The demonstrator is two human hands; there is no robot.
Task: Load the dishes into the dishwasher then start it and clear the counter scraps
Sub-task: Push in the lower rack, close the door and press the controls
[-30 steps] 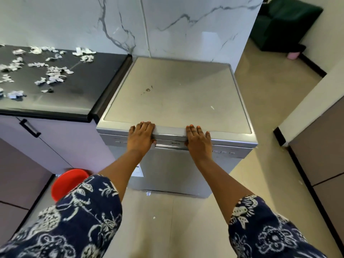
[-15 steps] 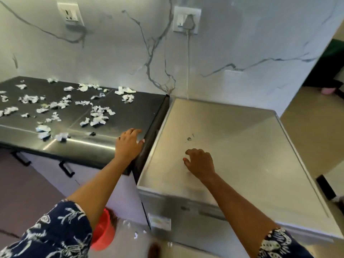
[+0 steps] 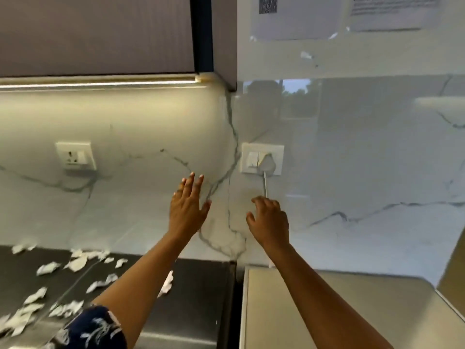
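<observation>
Both hands have left the dishwasher (image 3: 327,311) top and risen toward the wall socket (image 3: 251,159), left hand (image 3: 187,212) spread, right hand (image 3: 270,220) loosely curled and empty just under the plug (image 3: 266,164), so powering on looks next, with scraps (image 3: 75,263) still strewn on the counter (image 3: 196,298).

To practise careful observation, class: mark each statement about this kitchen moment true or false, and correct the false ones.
1. A plug sits in the right socket. True.
2. The left hand holds a paper scrap. False: it holds nothing, fingers straight.
3. Paper scraps lie on the dark counter. True.
4. The left socket has a plug in it. False: nothing is plugged in.
5. The right hand rests on the dishwasher top. False: it is raised by the wall, near the cord.
</observation>
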